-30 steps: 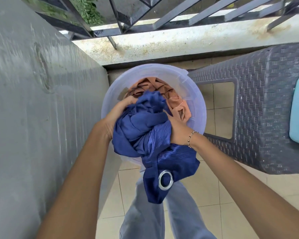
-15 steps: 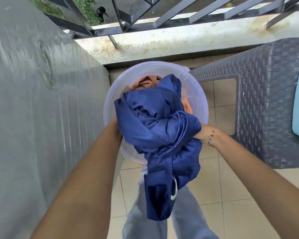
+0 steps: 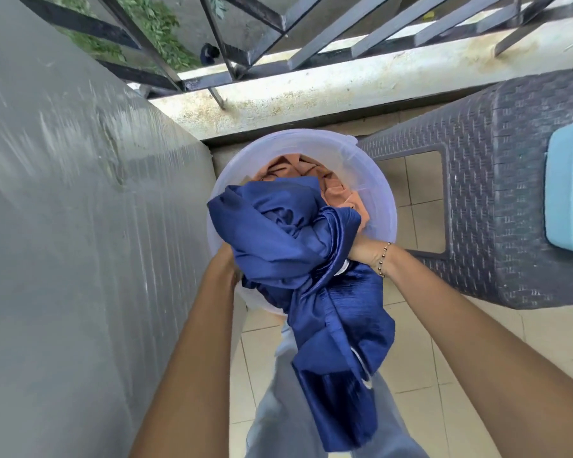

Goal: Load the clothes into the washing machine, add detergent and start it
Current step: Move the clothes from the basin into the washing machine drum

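A bundle of shiny blue cloth (image 3: 288,246) with metal eyelets is held above a round translucent white bucket (image 3: 382,206) on the tiled floor. My left hand (image 3: 227,262) grips the bundle's left underside, mostly hidden by the fabric. My right hand (image 3: 364,251), with a bead bracelet at the wrist, clutches its right side. A long tail of the cloth hangs down over my legs. Orange-pink clothes (image 3: 331,190) remain in the bucket behind the bundle. The grey slab (image 3: 80,226) on the left may be the washing machine's side; I cannot tell.
A dark woven-pattern plastic stool (image 3: 497,193) stands right of the bucket, with a light blue container (image 3: 566,193) on top. A stained concrete ledge (image 3: 344,81) and black metal railing (image 3: 245,44) close off the far side. Beige floor tiles (image 3: 444,358) lie below.
Both hands have lifted the blue bundle up out of the bucket and toward me. More of the cloth now hangs free, and the orange-pink clothes show again behind it.
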Demonstrator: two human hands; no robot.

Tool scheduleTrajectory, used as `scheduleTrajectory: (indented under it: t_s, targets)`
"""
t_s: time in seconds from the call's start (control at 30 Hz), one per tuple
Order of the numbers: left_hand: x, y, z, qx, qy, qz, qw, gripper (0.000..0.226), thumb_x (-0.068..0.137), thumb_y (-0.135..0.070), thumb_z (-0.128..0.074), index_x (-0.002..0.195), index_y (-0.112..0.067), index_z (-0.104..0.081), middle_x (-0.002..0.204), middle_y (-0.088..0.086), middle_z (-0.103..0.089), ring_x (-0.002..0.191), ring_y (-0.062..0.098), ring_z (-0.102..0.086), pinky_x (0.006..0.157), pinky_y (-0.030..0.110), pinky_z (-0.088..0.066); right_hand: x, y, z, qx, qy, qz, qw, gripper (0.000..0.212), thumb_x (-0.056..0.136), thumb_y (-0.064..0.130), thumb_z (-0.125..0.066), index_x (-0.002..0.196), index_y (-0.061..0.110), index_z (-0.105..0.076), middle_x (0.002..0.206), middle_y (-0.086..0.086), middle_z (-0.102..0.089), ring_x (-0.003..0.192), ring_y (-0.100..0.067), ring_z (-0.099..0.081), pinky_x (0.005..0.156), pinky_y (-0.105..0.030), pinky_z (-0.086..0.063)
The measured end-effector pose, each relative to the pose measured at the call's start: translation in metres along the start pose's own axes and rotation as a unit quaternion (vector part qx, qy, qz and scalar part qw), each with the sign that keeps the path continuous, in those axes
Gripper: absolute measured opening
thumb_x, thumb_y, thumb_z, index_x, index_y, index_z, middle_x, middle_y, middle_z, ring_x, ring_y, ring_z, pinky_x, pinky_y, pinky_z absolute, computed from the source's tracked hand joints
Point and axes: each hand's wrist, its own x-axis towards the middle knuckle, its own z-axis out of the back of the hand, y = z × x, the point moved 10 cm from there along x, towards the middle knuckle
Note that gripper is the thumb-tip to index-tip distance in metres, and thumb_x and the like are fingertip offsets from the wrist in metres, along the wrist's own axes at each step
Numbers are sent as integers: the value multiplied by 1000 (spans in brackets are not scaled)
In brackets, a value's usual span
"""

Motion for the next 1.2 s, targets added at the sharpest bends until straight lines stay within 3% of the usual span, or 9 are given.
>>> scheduleTrajectory:
  t_s: [0.07,0.13,0.2,0.3,0.5,0.63,0.8,0.97,1.2]
  targets:
    - [-8,-15,-6,-59,62,-43,995,41,104,-32,-30,113,-5,-59,112,13,-63,99,26,-60,87,29,-49,-4,-3,4,51,-41,9,998,10,96,3,-47,93,-2,-56,95,-9,-57,90,-17,-52,93,-16,-44]
    - [-18,-18,-12,-74,71,-84,991,44,98,-52,-35,116,-24,-63,103,-5,-71,88,13,-67,74,29,-53,-4,-11,13,138,-98,18,985,36,88,6,-61,120,-4,-50,121,-13,-57,115,-25,-51,109,-40,-37]
    - [-27,-10,-15,-4,67,-130,989,46,90,-61,-42,119,-31,-61,88,-19,-72,74,0,-64,64,22,-45,-17,-16,18,242,-147,15,959,64,75,9,-76,131,10,-44,127,-6,-56,119,-23,-52,106,-44,-41]
    - [-35,14,-24,77,77,-163,981,93,66,-67,-70,143,-30,-34,127,-16,-59,111,2,-59,97,29,-45,-32,-22,27,364,-213,29,906,77,53,23,-86,123,17,-54,116,-5,-66,105,-23,-64,96,-43,-51]
    - [-101,56,42,35,-308,-282,908,54,85,-34,-64,127,-3,-49,129,16,-55,122,30,-48,106,40,-37,-60,-23,23,431,-310,70,844,50,62,18,-85,106,22,-61,105,3,-68,98,-17,-65,93,-34,-51]
    - [-87,108,0,-267,-59,-102,957,79,63,-66,-74,127,-29,-45,120,-5,-65,105,23,-67,91,54,-52,-85,-27,10,483,-324,91,808,41,64,24,-83,99,28,-62,109,3,-69,98,-16,-65,92,-33,-51]
    - [-85,69,-34,-226,153,-117,955,93,58,-76,-72,139,-38,-43,135,-1,-59,120,27,-59,106,53,-40,-123,-20,4,544,-257,136,787,20,71,21,-79,81,30,-65,95,5,-71,99,-20,-67,92,-37,-52]
    - [-145,13,-37,-149,163,-213,952,68,68,-68,-70,126,-34,-58,125,-1,-66,115,19,-63,101,41,-47,-167,6,2,501,-151,120,844,64,51,57,-81,107,27,-70,105,0,-73,98,-23,-69,95,-46,-51]
    - [-211,-16,-41,-155,135,-178,962,77,50,-67,-73,116,-27,-67,110,3,-73,99,28,-70,93,50,-52,-272,62,35,446,-138,159,870,73,50,72,-73,107,28,-70,106,-2,-73,98,-21,-69,98,-43,-49]
